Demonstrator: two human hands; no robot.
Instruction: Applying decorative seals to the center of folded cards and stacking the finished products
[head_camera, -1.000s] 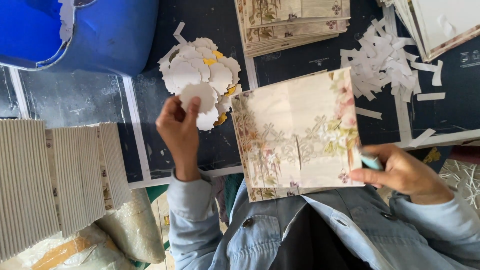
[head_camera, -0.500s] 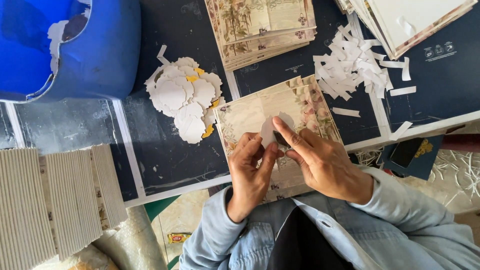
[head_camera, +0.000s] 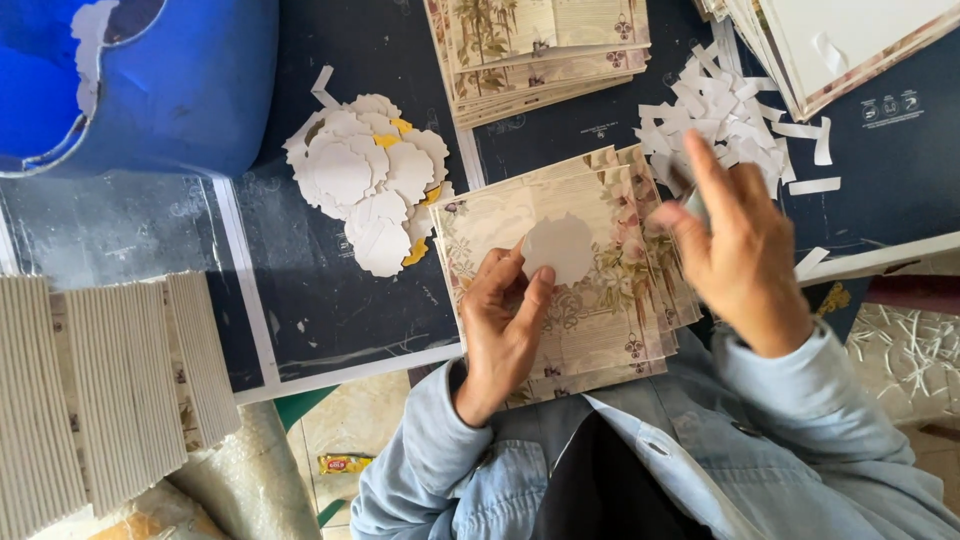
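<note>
Centre of frame: stack of floral sheets (head_camera: 600, 300), fanned slightly, lying on the dark tabletop (head_camera: 330, 310) at its near edge.

Left hand (head_camera: 500, 320), lower centre: fingers curled, thumb and fingertips pinching the lower-left edge of a white scalloped cutout (head_camera: 560, 248). Cutout resting flat on the top sheet of the stack, roughly mid-sheet.

Right hand (head_camera: 745, 255), centre right: fingers extended upward and slightly spread, lying over the right edge of the stack, fingertips reaching the pile of white strips (head_camera: 720, 125). Hand blurred; a small pale object seen at the fingers, grip on it not determinable.

Upper centre-left: heap of white scalloped cutouts (head_camera: 365, 185) with yellow pieces among them, on the tabletop, just left of the stack and apart from it.

Top centre: second stack of floral sheets (head_camera: 540, 50). Top right: tilted stack of white-faced boards (head_camera: 850, 45).

Upper left: blue tub (head_camera: 170, 90). Lower left: rows of corrugated cardboard (head_camera: 100, 390), off the tabletop edge.

Bottom of frame: light denim sleeves (head_camera: 800, 400) on both arms.
</note>
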